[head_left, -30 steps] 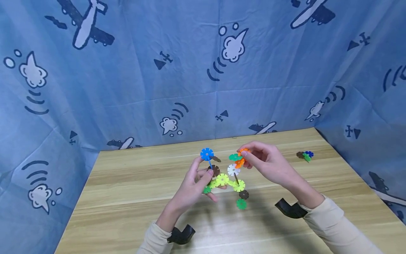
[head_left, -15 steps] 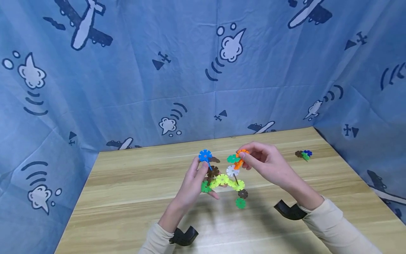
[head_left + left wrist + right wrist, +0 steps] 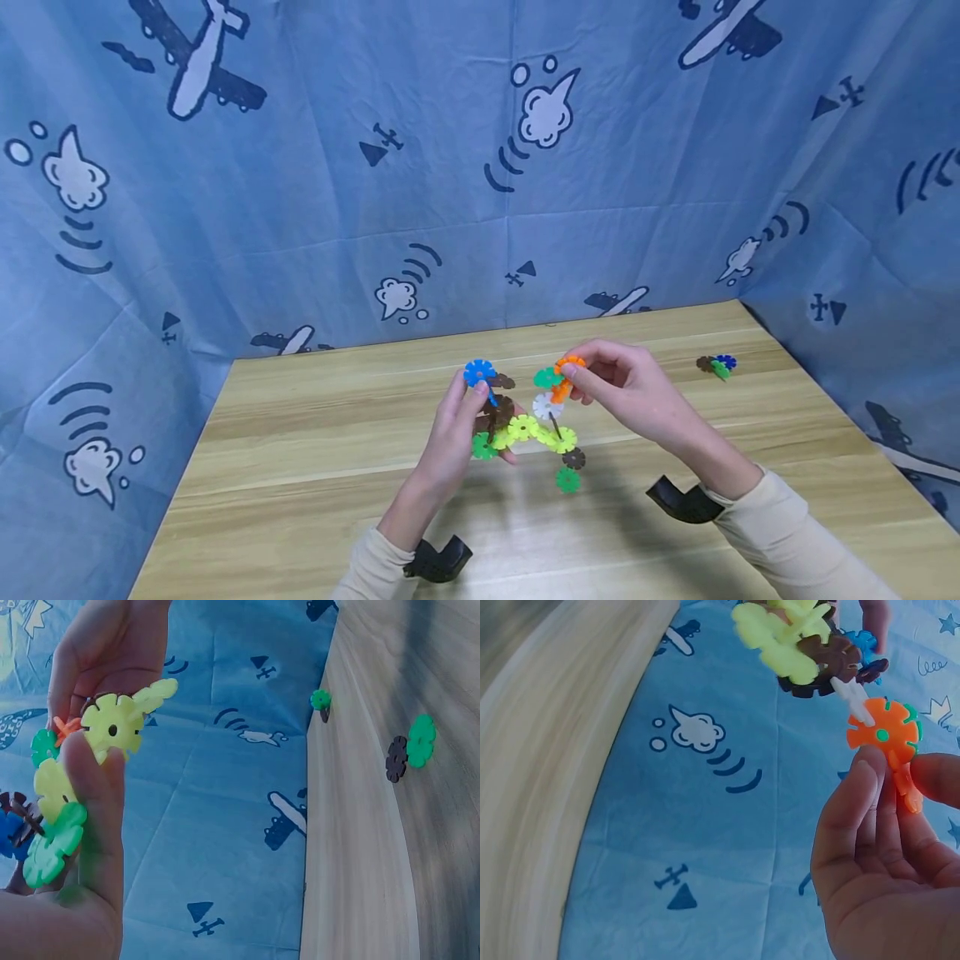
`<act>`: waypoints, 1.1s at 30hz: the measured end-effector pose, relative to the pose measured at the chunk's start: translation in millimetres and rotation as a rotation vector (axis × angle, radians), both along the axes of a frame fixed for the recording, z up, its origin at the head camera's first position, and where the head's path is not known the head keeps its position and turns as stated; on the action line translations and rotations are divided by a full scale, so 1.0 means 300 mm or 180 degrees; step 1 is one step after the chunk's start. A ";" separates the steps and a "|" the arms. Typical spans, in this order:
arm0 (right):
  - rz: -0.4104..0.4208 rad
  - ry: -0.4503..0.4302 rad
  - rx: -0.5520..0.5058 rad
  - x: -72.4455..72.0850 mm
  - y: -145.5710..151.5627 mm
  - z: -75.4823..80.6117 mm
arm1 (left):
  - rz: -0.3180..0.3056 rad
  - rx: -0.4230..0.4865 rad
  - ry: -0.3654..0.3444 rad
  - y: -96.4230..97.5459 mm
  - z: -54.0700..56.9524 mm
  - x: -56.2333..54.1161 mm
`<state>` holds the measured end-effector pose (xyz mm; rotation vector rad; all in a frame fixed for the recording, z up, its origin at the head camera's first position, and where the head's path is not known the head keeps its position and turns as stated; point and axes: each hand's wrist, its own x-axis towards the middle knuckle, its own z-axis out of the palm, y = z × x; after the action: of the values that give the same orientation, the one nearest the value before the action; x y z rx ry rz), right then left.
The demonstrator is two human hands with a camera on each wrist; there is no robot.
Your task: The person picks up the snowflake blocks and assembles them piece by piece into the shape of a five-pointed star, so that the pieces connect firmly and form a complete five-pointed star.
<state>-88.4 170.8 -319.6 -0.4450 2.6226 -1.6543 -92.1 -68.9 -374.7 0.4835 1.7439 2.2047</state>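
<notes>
Between the two hands, above the table, is a chain of notched plastic snowflake discs. My left hand (image 3: 450,437) grips its left end, thumb by the blue disc (image 3: 479,373); dark brown discs (image 3: 497,410) and a green disc (image 3: 484,447) are beside its fingers. Yellow discs (image 3: 522,428) form the middle, leading to a white disc (image 3: 547,406). My right hand (image 3: 626,387) pinches orange discs (image 3: 885,729) between thumb and fingers, with a teal-green disc (image 3: 547,378) joined to them. In the right wrist view, the white disc (image 3: 853,701) meets the orange disc's edge.
Below the chain, a loose dark brown disc (image 3: 396,759) and a green disc (image 3: 421,741) lie on the wooden table (image 3: 315,467). A small group of brown, blue and green discs (image 3: 721,367) lies at the far right. A blue printed curtain (image 3: 337,192) hangs behind the table.
My left hand has turned slightly, and the blue disc with it has shifted left and a little down. My right hand keeps its pinch on the orange discs, nearly in place.
</notes>
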 end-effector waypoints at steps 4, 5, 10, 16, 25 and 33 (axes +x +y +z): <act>-0.0018 0.0017 0.0014 0.004 -0.004 0.002 | 0.0079 -0.0012 0.0081 -0.003 0.000 -0.001; -0.0021 0.0034 0.0013 0.004 -0.004 0.002 | 0.0095 0.0000 0.0095 -0.004 0.001 -0.001; -0.0025 0.0120 -0.0084 0.003 -0.002 -0.003 | 0.0178 0.0030 0.0162 -0.007 0.006 -0.002; 0.0052 0.0221 -0.0173 0.002 0.000 -0.003 | 0.0226 0.0060 0.0205 -0.010 0.011 -0.005; 0.0213 0.0149 -0.0483 -0.042 0.021 -0.046 | 0.0321 0.0140 0.0234 -0.012 0.014 -0.002; 0.0733 0.0081 0.1028 -0.115 0.070 -0.192 | 0.0389 0.0264 0.0314 -0.022 0.021 -0.008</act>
<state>-122.8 191.7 -377.1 -0.7221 2.6644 -1.1417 -94.5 -75.6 -368.4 0.5260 1.7808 2.3834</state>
